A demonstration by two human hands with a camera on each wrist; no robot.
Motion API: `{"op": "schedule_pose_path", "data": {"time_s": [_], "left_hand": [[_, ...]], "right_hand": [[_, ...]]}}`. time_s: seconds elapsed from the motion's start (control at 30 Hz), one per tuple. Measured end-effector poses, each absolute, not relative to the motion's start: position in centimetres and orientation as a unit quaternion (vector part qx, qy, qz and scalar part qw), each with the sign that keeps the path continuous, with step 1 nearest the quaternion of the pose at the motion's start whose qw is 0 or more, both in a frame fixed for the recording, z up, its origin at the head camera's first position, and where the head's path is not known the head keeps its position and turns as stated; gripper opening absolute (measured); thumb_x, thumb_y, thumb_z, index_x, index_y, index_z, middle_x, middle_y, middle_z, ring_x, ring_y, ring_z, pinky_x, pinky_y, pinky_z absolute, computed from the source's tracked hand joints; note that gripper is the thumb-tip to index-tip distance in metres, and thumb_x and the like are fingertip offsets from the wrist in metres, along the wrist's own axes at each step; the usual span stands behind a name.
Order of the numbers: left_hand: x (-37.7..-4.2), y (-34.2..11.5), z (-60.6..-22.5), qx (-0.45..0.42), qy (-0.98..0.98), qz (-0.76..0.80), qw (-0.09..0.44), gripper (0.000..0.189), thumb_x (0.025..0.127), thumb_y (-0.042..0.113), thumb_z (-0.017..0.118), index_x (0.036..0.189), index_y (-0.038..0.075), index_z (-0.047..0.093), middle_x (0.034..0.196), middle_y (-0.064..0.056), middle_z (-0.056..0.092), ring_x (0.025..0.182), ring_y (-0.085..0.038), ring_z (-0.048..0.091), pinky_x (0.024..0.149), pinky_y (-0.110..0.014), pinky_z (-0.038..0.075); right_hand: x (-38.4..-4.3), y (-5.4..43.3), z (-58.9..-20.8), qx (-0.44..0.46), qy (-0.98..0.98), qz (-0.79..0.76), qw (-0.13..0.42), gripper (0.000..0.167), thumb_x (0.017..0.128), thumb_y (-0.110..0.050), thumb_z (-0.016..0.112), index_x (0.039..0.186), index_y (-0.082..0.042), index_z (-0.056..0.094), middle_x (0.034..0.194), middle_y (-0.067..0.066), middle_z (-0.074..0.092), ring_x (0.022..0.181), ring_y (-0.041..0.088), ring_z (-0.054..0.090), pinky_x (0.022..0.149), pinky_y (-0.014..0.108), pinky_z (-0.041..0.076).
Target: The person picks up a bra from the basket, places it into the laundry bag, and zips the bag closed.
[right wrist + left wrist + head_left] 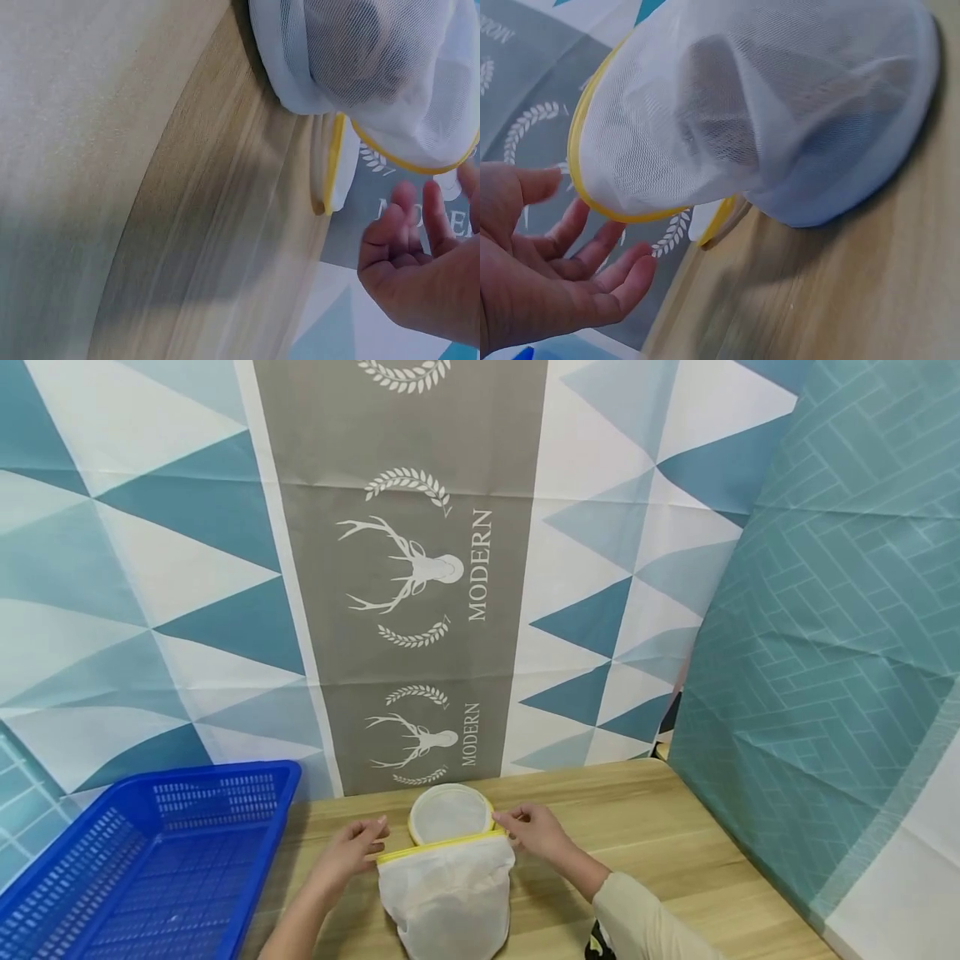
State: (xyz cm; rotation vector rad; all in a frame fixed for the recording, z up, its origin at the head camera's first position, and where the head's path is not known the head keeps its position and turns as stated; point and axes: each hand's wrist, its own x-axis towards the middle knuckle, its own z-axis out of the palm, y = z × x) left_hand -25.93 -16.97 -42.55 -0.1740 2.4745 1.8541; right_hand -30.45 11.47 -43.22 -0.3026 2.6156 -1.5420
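A white mesh bag (450, 893) with a yellow-edged mouth stands on the wooden table, something bulky and darker showing through its mesh (712, 105). Its yellow rim (592, 75) faces the wall. At the rim's left end is my left hand (352, 852), thumb and fingers spread apart with the fingertips right at the edge. My right hand (536, 831) is at the other end of the rim; in the right wrist view its fingertips (435, 193) reach the yellow edge, thumb apart. Just behind the bag lies a round white mesh piece (450, 814) with yellow edging.
To the left is a large blue plastic basket (273, 835) with perforated sides. A patterned cloth (405, 652) hangs behind the wooden table (622, 810), and a teal cloth (832, 635) hangs along the right side. A small dark patterned thing (597, 943) shows beside the right sleeve.
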Motion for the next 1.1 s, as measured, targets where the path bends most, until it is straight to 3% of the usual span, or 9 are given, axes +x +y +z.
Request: {"op": "schedule_pose_path", "data": {"time_s": [0.2, 0.47, 0.57, 0.73, 0.93, 1.0, 1.1], "left_hand": [[-27.3, -17.3, -43.3, -0.06, 0.78, 0.623, 0.022, 0.039, 0.096, 0.018, 0.051, 0.121, -0.012, 0.048, 0.119, -0.028, 0.056, 0.108, -0.042, 0.057, 0.085, -0.046, 0.051], [-28.6, -17.3, -45.2, -0.041, 0.769, 0.636, 0.039, 0.037, 0.095, 0.009, 0.049, 0.119, -0.019, 0.048, 0.113, -0.033, 0.059, 0.106, -0.042, 0.06, 0.086, -0.045, 0.052], [-28.8, -17.2, -45.6, -0.056, 0.773, 0.631, 0.039, 0.034, 0.094, 0.008, 0.05, 0.114, -0.019, 0.05, 0.107, -0.031, 0.062, 0.098, -0.035, 0.064, 0.081, -0.042, 0.054], [-29.4, -17.1, -46.3, -0.058, 0.772, 0.627, 0.083, 0.04, 0.095, 0.013, 0.048, 0.116, -0.021, 0.044, 0.108, -0.033, 0.061, 0.085, -0.024, 0.066, 0.074, -0.037, 0.056], [-30.1, -17.1, -47.0, -0.011, 0.733, 0.664, 0.144, 0.036, 0.096, 0.014, 0.044, 0.109, -0.02, 0.045, 0.083, -0.005, 0.065, 0.074, -0.01, 0.062, 0.071, -0.029, 0.055], [-30.3, -16.9, -47.2, -0.011, 0.728, 0.669, 0.149, 0.037, 0.096, 0.014, 0.045, 0.109, -0.02, 0.045, 0.087, -0.011, 0.067, 0.076, -0.012, 0.064, 0.072, -0.03, 0.056], [-30.6, -16.6, -47.2, -0.017, 0.723, 0.674, 0.153, 0.044, 0.095, 0.015, 0.048, 0.117, -0.023, 0.041, 0.107, -0.031, 0.062, 0.087, -0.02, 0.066, 0.077, -0.036, 0.056]], "right_hand": [[-31.5, 11.3, -43.8, -0.062, 0.854, -0.515, 0.03, 0.033, 0.089, -0.031, 0.063, 0.093, 0.002, 0.062, 0.076, 0.017, 0.062, 0.053, 0.014, 0.051, 0.054, 0.034, 0.051], [-32.3, 10.8, -45.7, -0.064, 0.834, -0.543, 0.072, 0.018, 0.092, -0.01, 0.055, 0.097, 0.006, 0.06, 0.065, 0.004, 0.057, 0.046, 0.007, 0.047, 0.046, 0.026, 0.046], [-32.2, 10.5, -46.3, -0.068, 0.829, -0.55, 0.076, 0.019, 0.087, -0.004, 0.054, 0.101, 0.009, 0.058, 0.072, 0.009, 0.061, 0.046, 0.008, 0.048, 0.045, 0.025, 0.045], [-32.3, 10.1, -47.0, -0.07, 0.818, -0.565, 0.078, 0.033, 0.085, -0.004, 0.053, 0.112, 0.015, 0.053, 0.094, 0.021, 0.063, 0.057, 0.01, 0.054, 0.049, 0.024, 0.046], [-32.4, 9.6, -47.2, -0.043, 0.794, -0.599, 0.093, 0.05, 0.088, -0.015, 0.06, 0.122, 0.018, 0.045, 0.112, 0.03, 0.057, 0.076, 0.016, 0.062, 0.06, 0.027, 0.053], [-32.4, 9.5, -47.2, -0.04, 0.789, -0.606, 0.093, 0.053, 0.088, -0.015, 0.06, 0.124, 0.02, 0.043, 0.114, 0.032, 0.056, 0.082, 0.019, 0.064, 0.064, 0.029, 0.054], [-32.6, 9.3, -47.3, -0.047, 0.788, -0.607, 0.085, 0.053, 0.088, -0.014, 0.06, 0.125, 0.02, 0.042, 0.115, 0.033, 0.056, 0.087, 0.023, 0.065, 0.068, 0.031, 0.055]]}}
